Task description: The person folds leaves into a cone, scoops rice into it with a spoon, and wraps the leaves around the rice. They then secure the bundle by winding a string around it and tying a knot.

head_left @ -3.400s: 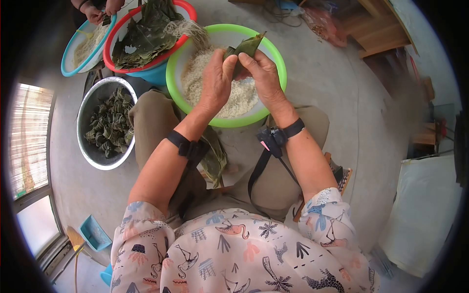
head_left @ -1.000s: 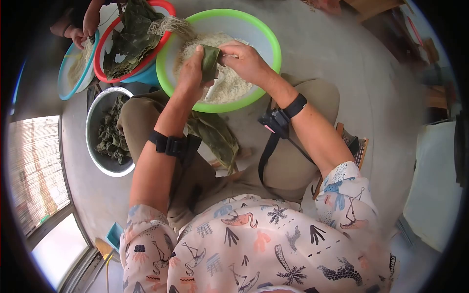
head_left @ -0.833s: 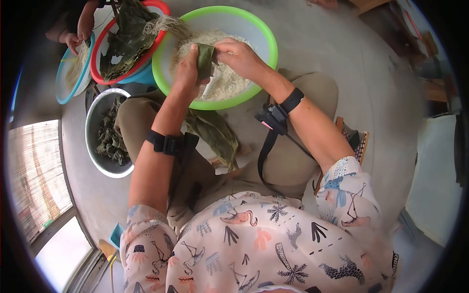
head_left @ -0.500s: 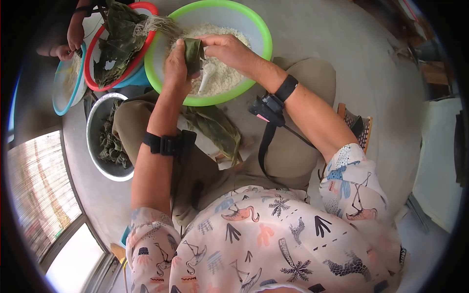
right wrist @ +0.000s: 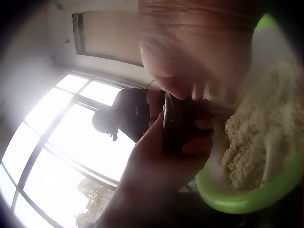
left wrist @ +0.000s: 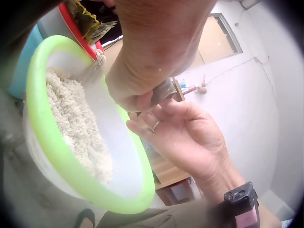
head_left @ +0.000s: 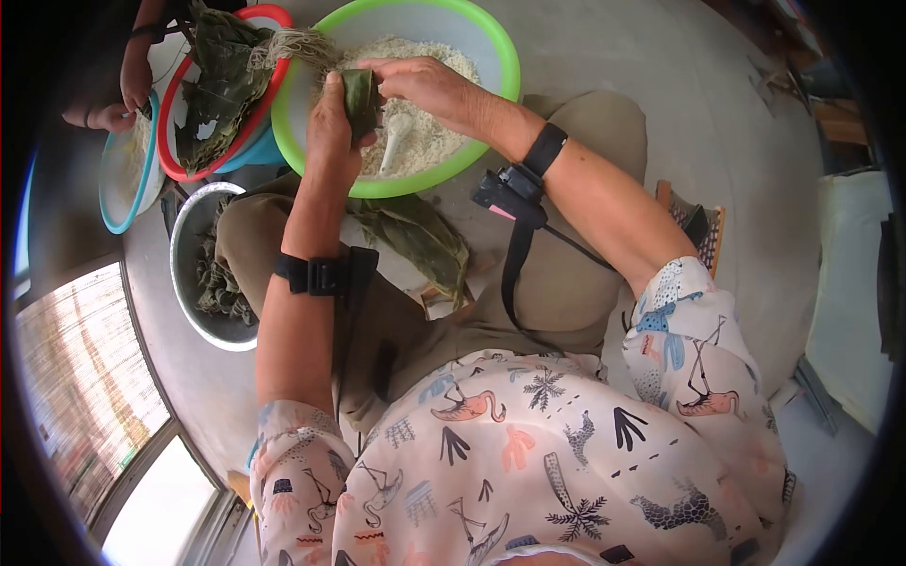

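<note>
My left hand point(head_left: 330, 127) grips a zongzi point(head_left: 360, 102) wrapped in dark green leaf, its thumb upright along one side. From the right, my right hand point(head_left: 429, 85) reaches over to the zongzi's upper edge and pinches the leaf there. Both hands are above the green-rimmed bowl point(head_left: 512, 80), which holds white rice point(head_left: 436, 132) and a white spoon point(head_left: 398, 141). In the right wrist view the zongzi point(right wrist: 178, 128) is a dark shape between the hands. The left wrist view shows the right palm point(left wrist: 190, 142) facing the camera, with most of the zongzi hidden behind the left hand.
A red-rimmed basin point(head_left: 168, 141) holds large leaves point(head_left: 222, 80), with a bundle of strings point(head_left: 293, 45) over its rim. Tied zongzi point(head_left: 222, 278) lie in a metal basin point(head_left: 179, 250). Another person's hands point(head_left: 118, 115) work at a blue-rimmed basin point(head_left: 111, 212). Loose leaves point(head_left: 420, 241) lie near the knees.
Earlier both hands held the leaf with its pointed end up; now the left grips a compact wrap and the right is at its edge. The head view has shifted, uncovering the spoon.
</note>
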A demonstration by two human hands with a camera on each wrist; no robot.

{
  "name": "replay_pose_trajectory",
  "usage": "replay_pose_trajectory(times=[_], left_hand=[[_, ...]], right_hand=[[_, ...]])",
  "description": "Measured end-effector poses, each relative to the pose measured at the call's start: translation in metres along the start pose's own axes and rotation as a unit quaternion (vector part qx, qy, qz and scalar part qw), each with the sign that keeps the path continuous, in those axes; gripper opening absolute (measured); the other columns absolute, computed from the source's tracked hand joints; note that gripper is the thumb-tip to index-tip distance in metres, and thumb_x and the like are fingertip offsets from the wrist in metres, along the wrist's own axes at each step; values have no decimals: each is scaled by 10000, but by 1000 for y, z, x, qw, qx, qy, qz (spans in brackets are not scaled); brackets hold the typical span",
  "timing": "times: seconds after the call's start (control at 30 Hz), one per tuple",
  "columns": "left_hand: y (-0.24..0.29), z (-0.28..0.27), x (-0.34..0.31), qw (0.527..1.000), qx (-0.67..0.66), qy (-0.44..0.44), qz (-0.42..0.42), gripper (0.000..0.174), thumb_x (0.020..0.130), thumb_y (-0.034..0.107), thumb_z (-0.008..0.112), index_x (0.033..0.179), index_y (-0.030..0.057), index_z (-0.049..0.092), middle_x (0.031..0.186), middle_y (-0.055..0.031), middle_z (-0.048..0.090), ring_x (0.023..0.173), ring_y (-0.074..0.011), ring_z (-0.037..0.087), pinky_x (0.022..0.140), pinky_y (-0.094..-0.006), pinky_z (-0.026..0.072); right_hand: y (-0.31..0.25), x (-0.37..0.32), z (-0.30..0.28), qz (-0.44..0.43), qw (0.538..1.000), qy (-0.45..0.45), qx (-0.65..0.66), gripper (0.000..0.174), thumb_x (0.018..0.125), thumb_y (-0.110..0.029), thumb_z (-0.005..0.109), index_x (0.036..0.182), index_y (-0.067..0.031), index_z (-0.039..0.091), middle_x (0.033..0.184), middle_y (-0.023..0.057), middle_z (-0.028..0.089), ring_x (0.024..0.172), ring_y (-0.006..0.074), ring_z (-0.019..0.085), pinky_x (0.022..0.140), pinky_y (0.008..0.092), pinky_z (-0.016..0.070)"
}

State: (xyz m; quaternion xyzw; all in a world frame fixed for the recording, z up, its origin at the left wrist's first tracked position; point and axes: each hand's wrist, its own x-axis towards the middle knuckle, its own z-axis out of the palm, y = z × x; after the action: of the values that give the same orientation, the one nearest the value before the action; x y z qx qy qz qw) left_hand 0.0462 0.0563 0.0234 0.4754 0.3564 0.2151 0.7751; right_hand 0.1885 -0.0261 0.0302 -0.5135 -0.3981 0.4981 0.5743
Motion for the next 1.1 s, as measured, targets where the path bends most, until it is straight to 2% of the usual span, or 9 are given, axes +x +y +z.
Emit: replay_pose_trajectory(times=[0.23,0.3,0.4,0.5,0.57,0.67,0.77,0.9,1.1], left_hand=[[-3,-2,0,999,38,22,7,465,999,472,353,1071,88,604,820,-43,631,670,-103,564,495,-243,371],[-4,-7,3,998,61,4,13,453,1003,470,352,1040,90,596,847,-46,638,731,-122,587,576,-265,434],[-11,-8,8,997,50,14,50,469,1008,471,332,1024,81,594,816,-48,622,753,-123,585,617,-288,459],[-6,1,0,1000,5,24,15,492,1013,468,313,1003,60,587,787,-52,606,701,-132,582,563,-285,463],[-5,8,-5,998,39,30,24,497,1015,467,309,999,52,580,775,-52,600,667,-128,574,516,-267,443],[-7,9,0,990,117,42,69,501,1015,470,308,997,43,569,746,-50,584,605,-115,552,436,-234,394],[-20,10,9,974,177,71,123,505,1012,484,305,993,49,560,693,-34,549,573,-86,520,406,-214,353],[-21,13,9,968,166,83,170,493,1007,489,322,963,53,548,699,-21,529,566,-84,493,409,-221,355],[-20,10,10,964,148,130,178,505,994,498,363,908,40,557,690,-17,497,537,-97,457,408,-251,368]], right_hand=[[2,1,-1,-16,997,-19,-79,218,810,-129,508,862,39,637,1238,240,566,1258,279,481,1005,327,384],[7,3,-4,-21,997,-13,-74,209,816,-141,520,849,34,631,1185,235,599,1254,277,487,994,334,396],[12,6,-9,-136,973,-69,-171,208,828,-166,548,845,29,619,1091,219,634,1244,296,499,961,340,429],[6,2,-2,-175,972,-48,-148,234,868,-214,582,816,11,615,937,176,665,1057,273,612,843,329,474],[-11,-6,8,21,1000,-12,11,269,881,-250,625,774,-3,623,803,111,656,808,191,622,729,297,463],[5,1,10,30,999,29,21,303,869,-297,666,772,-11,642,710,50,620,668,112,539,666,276,429],[14,2,14,38,992,98,65,294,848,-281,685,774,1,649,713,45,620,669,115,545,653,278,433],[5,1,19,33,990,113,79,257,846,-237,670,780,10,649,734,49,634,673,126,569,627,285,449],[-14,-2,31,16,993,71,94,228,903,-167,576,961,37,657,760,46,639,681,113,601,524,256,501]])
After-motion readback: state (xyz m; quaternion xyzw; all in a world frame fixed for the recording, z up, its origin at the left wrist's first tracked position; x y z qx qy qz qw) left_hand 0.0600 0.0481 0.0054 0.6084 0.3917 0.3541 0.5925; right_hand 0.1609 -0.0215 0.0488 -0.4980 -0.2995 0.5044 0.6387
